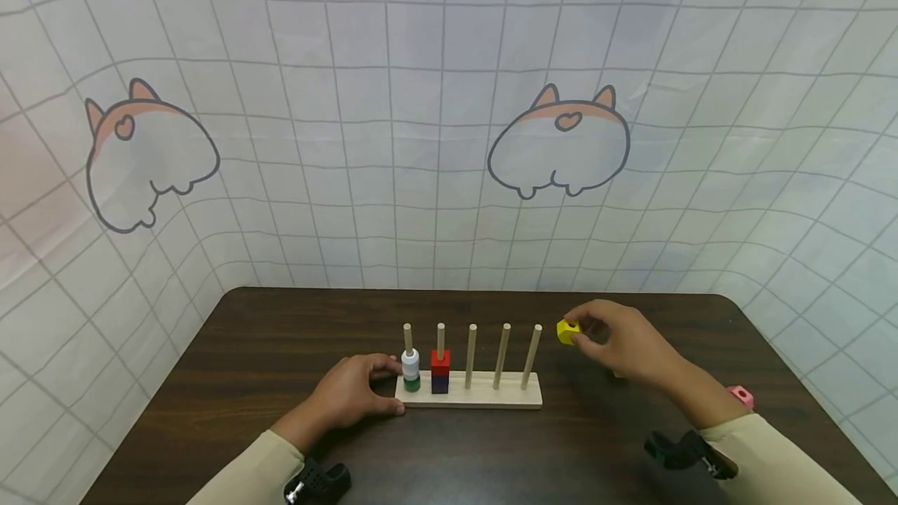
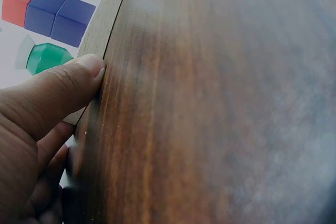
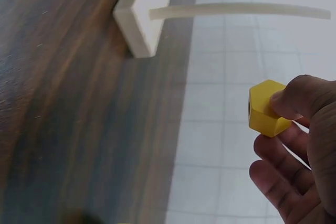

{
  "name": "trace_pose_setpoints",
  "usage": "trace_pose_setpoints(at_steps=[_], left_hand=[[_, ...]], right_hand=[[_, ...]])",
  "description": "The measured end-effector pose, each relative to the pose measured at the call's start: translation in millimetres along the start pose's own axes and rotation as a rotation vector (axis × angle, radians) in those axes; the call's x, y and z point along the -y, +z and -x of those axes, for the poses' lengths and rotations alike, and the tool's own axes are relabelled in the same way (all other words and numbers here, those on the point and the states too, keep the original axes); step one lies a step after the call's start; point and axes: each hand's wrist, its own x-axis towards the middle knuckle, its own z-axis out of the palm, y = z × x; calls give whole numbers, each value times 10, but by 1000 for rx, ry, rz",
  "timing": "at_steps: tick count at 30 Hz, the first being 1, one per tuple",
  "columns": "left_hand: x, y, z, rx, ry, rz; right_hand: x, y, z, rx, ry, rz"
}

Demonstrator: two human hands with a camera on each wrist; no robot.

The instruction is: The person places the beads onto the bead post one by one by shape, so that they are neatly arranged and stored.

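Observation:
A wooden peg stand [image 1: 484, 400] with several upright pegs sits on the dark table. Its leftmost peg carries white beads [image 1: 410, 365] above a green bead [image 2: 48, 59]. On the second peg, a red cube bead [image 1: 440, 361] tops dark blue cube beads [image 2: 56, 17]; the other pegs are bare. My left hand [image 1: 347, 392] grips the left end of the stand's base, thumb along the front edge. Raised to the right of the stand, my right hand [image 1: 620, 341] pinches a yellow hexagonal bead [image 3: 266, 107] between thumb and finger, apart from the pegs.
A pink bead [image 1: 741, 396] lies on the table at the right, partly behind my right forearm. Another small object [image 1: 619, 375] shows under my right hand, too covered to identify. Behind the table [image 1: 316, 310] hangs a white gridded cloth [image 1: 393, 139].

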Motion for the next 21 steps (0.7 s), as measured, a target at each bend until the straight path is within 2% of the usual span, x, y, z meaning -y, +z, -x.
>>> trace_pose_setpoints(at_steps=[11,16,21], left_hand=[[-17,-12,-8,0,-9,4],[-15,-11,-6,4,-13,9],[-12,-9,3,2,-11,12]], right_hand=[[237,-217,-106,-33,-59,-21],[314,-266,-166,-51,-104,-35],[393,-283,-236,-61,-115,-56]])
